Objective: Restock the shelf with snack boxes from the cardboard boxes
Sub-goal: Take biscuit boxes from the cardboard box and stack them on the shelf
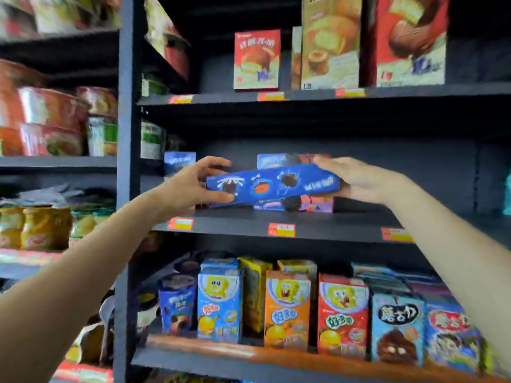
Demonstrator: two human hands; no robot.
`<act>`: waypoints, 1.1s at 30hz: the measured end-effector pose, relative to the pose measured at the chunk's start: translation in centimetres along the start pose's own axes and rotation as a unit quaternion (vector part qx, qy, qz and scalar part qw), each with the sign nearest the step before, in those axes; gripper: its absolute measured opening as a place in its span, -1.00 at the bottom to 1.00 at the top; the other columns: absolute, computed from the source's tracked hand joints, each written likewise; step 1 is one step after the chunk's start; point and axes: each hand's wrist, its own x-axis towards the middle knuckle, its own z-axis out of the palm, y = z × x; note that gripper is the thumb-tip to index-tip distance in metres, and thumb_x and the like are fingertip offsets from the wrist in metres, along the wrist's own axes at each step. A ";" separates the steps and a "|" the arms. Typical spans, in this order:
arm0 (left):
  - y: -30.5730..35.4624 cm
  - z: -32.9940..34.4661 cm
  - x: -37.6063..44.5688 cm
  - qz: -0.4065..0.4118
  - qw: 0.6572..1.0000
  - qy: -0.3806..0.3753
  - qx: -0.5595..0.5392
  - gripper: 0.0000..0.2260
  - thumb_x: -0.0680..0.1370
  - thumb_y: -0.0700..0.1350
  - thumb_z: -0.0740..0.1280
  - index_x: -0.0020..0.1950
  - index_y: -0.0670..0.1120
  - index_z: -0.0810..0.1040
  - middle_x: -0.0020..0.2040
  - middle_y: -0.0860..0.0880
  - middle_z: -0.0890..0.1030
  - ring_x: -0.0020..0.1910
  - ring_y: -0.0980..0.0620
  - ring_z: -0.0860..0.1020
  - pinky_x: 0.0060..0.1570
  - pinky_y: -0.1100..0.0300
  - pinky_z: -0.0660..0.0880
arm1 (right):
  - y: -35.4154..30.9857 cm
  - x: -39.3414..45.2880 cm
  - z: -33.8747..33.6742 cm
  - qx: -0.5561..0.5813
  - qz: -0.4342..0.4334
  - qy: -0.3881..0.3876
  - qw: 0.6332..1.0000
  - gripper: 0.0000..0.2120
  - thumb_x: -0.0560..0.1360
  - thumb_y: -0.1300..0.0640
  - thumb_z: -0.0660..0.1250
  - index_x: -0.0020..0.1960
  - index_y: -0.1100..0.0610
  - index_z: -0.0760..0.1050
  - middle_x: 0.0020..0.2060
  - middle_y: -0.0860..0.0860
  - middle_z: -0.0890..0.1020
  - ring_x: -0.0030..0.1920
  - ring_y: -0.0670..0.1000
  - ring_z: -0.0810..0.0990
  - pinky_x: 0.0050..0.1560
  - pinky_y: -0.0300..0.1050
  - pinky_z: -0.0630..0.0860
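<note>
A long blue cookie box [272, 185] hangs tilted just above the middle shelf [326, 229] of the dark rack. My left hand [193, 186] grips its left end with thumb below and fingers curled over the top. My right hand [356, 179] holds its right end from behind. Behind it on the same shelf stands a purple-blue cookie box [293, 207], and another blue box [179, 161] stands further left at the back.
Red and tan cake boxes [257, 59] stand on the shelf above. Cartoon snack boxes [286, 308] fill the shelf below. Noodle bowls [49, 120] and jars [33, 228] crowd the left rack. The middle shelf's right part is bare. No cardboard box shows.
</note>
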 end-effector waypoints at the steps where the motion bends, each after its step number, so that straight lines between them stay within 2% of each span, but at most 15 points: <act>1: -0.1 0.0 1.0 0.048 0.995 0.014 0.087 -0.49 0.34 -0.36 0.49 0.15 0.03 0.43 0.07 -0.01 0.51 -0.14 0.26 0.54 -0.12 0.47 0.47 | 0.3 0.2 -0.7 -0.011 0.013 -0.029 0.999 -0.63 0.32 0.02 0.39 0.07 0.16 0.54 -0.12 0.01 0.71 -0.15 -0.08 0.68 -0.07 -0.14 0.63; 4: -1.1 -0.1 3.8 0.164 0.911 0.048 0.375 -0.39 0.28 -0.20 0.56 0.29 -0.10 0.44 0.15 -0.06 0.45 0.09 0.04 0.47 0.17 0.24 0.38 | 1.6 1.0 -1.8 -0.082 0.033 -0.058 0.994 -0.72 0.39 0.27 0.39 0.09 0.11 0.52 -0.09 -0.03 0.70 -0.13 -0.09 0.67 -0.16 -0.22 0.62; 6: -2.2 0.3 5.0 0.186 0.862 0.070 0.467 -0.35 0.25 -0.06 0.50 0.30 0.00 0.38 0.16 -0.10 0.42 0.11 -0.15 0.47 0.16 -0.07 0.43 | 2.3 1.9 -2.2 -0.091 0.014 -0.031 0.995 -0.60 0.37 0.35 0.41 0.18 0.13 0.47 -0.03 -0.01 0.69 -0.08 -0.07 0.66 -0.07 -0.19 0.62; 8: -3.1 1.0 5.8 0.186 0.842 0.140 0.487 -0.36 0.24 -0.06 0.48 0.26 0.07 0.31 0.16 -0.13 0.40 0.09 -0.24 0.44 0.11 -0.14 0.42 | 2.8 2.7 -2.5 -0.087 -0.025 0.005 0.996 -0.45 0.32 0.39 0.46 0.25 0.11 0.43 0.05 0.03 0.66 -0.01 -0.05 0.65 -0.01 -0.18 0.61; 9: -3.6 1.2 6.1 0.168 0.854 0.186 0.456 -0.37 0.25 -0.12 0.50 0.25 0.04 0.32 0.15 -0.15 0.38 0.09 -0.23 0.43 0.14 -0.09 0.39 | 2.9 3.0 -2.6 -0.096 -0.046 0.024 0.994 -0.42 0.31 0.40 0.47 0.26 0.09 0.42 0.07 0.04 0.64 0.01 -0.05 0.64 0.00 -0.19 0.61; 11: -3.8 1.6 6.5 0.096 0.913 0.253 0.306 -0.40 0.28 -0.25 0.51 0.25 -0.05 0.36 0.10 -0.16 0.37 0.03 -0.13 0.44 0.12 0.04 0.38 | 3.0 3.6 -2.7 -0.112 -0.082 0.051 0.989 -0.40 0.30 0.39 0.50 0.24 0.03 0.43 0.09 0.06 0.62 0.06 -0.04 0.62 -0.01 -0.18 0.61; 14: -4.1 1.6 6.9 0.007 0.986 0.163 0.045 -0.41 0.27 -0.28 0.50 0.17 0.06 0.33 -0.06 -0.13 0.54 -0.19 -0.02 0.52 -0.03 0.07 0.48 | 2.9 4.5 -3.0 -0.112 -0.101 0.065 0.986 -0.42 0.29 0.38 0.50 0.19 -0.03 0.43 0.08 0.09 0.61 0.05 -0.01 0.62 -0.02 -0.11 0.62; 17: -4.1 1.3 6.7 -0.057 0.983 0.087 -0.154 -0.41 0.11 -0.08 0.55 0.08 0.10 0.43 -0.10 -0.04 0.62 -0.11 0.02 0.59 0.08 0.08 0.52 | 2.6 5.0 -3.7 -0.076 -0.099 0.068 0.990 -0.33 0.28 0.39 0.48 0.26 -0.07 0.38 0.09 0.09 0.57 0.06 0.04 0.61 0.05 0.00 0.59; 20: -4.2 0.9 7.1 -0.076 0.989 0.065 -0.112 -0.54 0.25 -0.16 0.55 0.08 0.02 0.49 -0.08 0.00 0.59 -0.09 0.09 0.57 0.08 0.11 0.48 | 2.1 5.0 -3.6 0.024 -0.147 0.056 0.987 -0.41 0.33 0.45 0.39 0.22 -0.02 0.41 0.05 0.07 0.56 -0.02 -0.04 0.60 -0.02 -0.11 0.61; 22: -3.5 1.1 7.6 -0.067 0.996 0.051 -0.016 -0.63 0.36 -0.25 0.50 0.12 -0.10 0.51 -0.09 -0.01 0.59 -0.21 0.23 0.57 -0.11 0.33 0.47 | 1.2 4.9 -3.1 0.072 -0.189 0.041 0.978 -0.44 0.35 0.52 0.31 0.18 0.00 0.43 -0.03 0.05 0.57 -0.08 -0.04 0.61 -0.10 -0.14 0.60; 24: -2.1 1.7 8.0 -0.025 0.999 0.028 0.006 -0.72 0.44 -0.29 0.42 0.13 -0.16 0.51 -0.09 -0.03 0.59 -0.29 0.31 0.57 -0.22 0.43 0.46 | 0.2 4.8 -2.1 0.062 -0.223 0.018 0.973 -0.44 0.33 0.53 0.31 0.18 0.02 0.43 -0.04 0.03 0.58 -0.08 -0.05 0.61 -0.12 -0.13 0.59; 27: 0.4 2.4 8.5 0.029 0.999 -0.016 0.003 -0.75 0.42 -0.11 0.44 0.09 0.00 0.56 -0.05 0.03 0.64 -0.15 0.22 0.58 -0.12 0.35 0.49 | -1.1 4.7 -0.4 0.018 -0.258 -0.003 0.966 -0.44 0.33 0.56 0.31 0.17 0.05 0.41 0.01 0.02 0.56 -0.04 -0.08 0.60 -0.13 -0.21 0.58; 29: 1.7 2.7 8.6 0.066 0.996 -0.013 0.053 -0.72 0.39 -0.12 0.47 0.07 0.07 0.54 -0.07 0.10 0.64 -0.09 0.13 0.59 -0.06 0.31 0.55 | -1.9 4.8 0.7 -0.020 -0.279 0.002 0.960 -0.44 0.34 0.56 0.33 0.17 0.05 0.40 0.06 0.00 0.54 0.00 -0.08 0.58 -0.09 -0.23 0.57; 31: 2.3 2.6 8.5 0.095 0.993 0.013 0.076 -0.68 0.37 -0.15 0.48 0.06 0.07 0.52 -0.05 0.08 0.64 -0.03 0.05 0.60 0.02 0.22 0.57 | -2.8 4.8 1.4 -0.034 -0.294 0.006 0.955 -0.40 0.32 0.49 0.39 0.20 0.00 0.37 0.11 -0.02 0.52 0.05 -0.09 0.56 -0.02 -0.21 0.56; 33: 2.3 2.0 8.1 0.104 0.994 0.018 0.023 -0.63 0.34 -0.16 0.50 0.10 0.04 0.53 0.03 0.01 0.65 0.06 0.01 0.60 0.11 0.15 0.54 | -3.3 4.7 1.6 -0.021 -0.286 0.004 0.958 -0.36 0.31 0.35 0.43 0.26 -0.08 0.32 0.18 -0.02 0.49 0.11 -0.06 0.54 0.09 -0.18 0.53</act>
